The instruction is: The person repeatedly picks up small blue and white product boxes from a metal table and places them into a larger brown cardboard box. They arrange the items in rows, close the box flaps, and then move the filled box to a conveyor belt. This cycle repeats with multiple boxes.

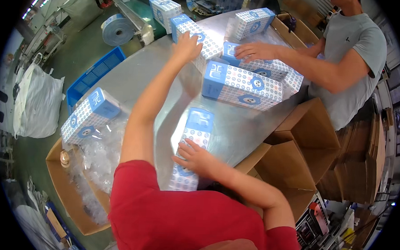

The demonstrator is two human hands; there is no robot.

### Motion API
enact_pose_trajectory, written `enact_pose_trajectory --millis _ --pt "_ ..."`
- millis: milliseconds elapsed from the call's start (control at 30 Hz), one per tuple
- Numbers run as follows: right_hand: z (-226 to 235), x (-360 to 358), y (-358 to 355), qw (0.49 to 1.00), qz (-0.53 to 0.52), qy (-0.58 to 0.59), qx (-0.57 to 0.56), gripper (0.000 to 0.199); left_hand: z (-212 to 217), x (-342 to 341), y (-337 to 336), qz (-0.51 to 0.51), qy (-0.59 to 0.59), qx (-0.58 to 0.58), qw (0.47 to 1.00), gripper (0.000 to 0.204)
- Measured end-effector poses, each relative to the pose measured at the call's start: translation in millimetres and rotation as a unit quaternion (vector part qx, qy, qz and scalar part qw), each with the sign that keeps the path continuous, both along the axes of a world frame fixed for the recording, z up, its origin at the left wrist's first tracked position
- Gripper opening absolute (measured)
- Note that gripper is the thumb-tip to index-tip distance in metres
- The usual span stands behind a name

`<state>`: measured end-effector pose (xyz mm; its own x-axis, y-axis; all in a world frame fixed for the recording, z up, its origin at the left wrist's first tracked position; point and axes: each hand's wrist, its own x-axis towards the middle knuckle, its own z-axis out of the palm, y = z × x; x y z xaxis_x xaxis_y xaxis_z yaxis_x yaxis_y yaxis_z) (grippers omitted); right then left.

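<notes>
Two open brown cardboard cartons flank the person: one at eight o'clock [67, 195] holds clear plastic wrap [98, 158], another at four o'clock [296, 165] shows nothing inside. Left hand [188, 45] rests spread on a far blue-and-white patterned box [199, 38]; right hand [196, 158] lies spread on the near patterned box [191, 147].

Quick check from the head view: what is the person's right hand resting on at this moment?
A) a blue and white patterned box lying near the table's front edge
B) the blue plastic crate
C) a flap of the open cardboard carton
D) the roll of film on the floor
A: the right hand lies flat on the blue and white patterned box on the metal table, while the left hand reaches to a farther box.
</notes>
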<state>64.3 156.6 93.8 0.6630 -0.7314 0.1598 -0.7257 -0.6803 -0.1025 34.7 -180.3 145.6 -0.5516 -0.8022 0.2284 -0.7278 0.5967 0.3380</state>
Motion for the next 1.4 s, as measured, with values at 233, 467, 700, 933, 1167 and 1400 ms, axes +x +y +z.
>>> enact_pose_trajectory --millis 233,467,700,933,1167,1400 --pt "17.6 -7.4 15.8 0.983 -0.075 -0.043 0.161 0.078 -59.0 -74.9 -41.2 -0.004 -0.13 0.081 0.988 0.047" --pt "16.8 -73.5 17.1 0.99 -0.117 -0.02 0.081 0.08 -60.8 39.5 11.1 -0.172 -0.123 -0.007 0.977 0.025" --pt "19.3 -81.5 41.5 0.988 -0.136 0.008 0.07 0.078 -17.6 141.9 176.8 -0.054 -0.173 -0.037 0.983 0.067" --pt "99.2 -123.2 153.9 0.971 -0.213 -0.098 -0.054 0.064 -27.9 174.0 159.4 0.06 -0.02 0.055 0.996 0.096" --pt "39.4 -166.2 439.4 0.376 -0.444 -0.808 -0.095 0.067 -1.1 179.1 225.2 -0.14 0.289 -0.117 0.94 0.09" --pt "-26.8 -149.5 494.2 0.166 -0.254 -0.888 -0.346 0.06 -24.5 9.1 330.5 -0.461 0.335 0.23 0.789 0.083"
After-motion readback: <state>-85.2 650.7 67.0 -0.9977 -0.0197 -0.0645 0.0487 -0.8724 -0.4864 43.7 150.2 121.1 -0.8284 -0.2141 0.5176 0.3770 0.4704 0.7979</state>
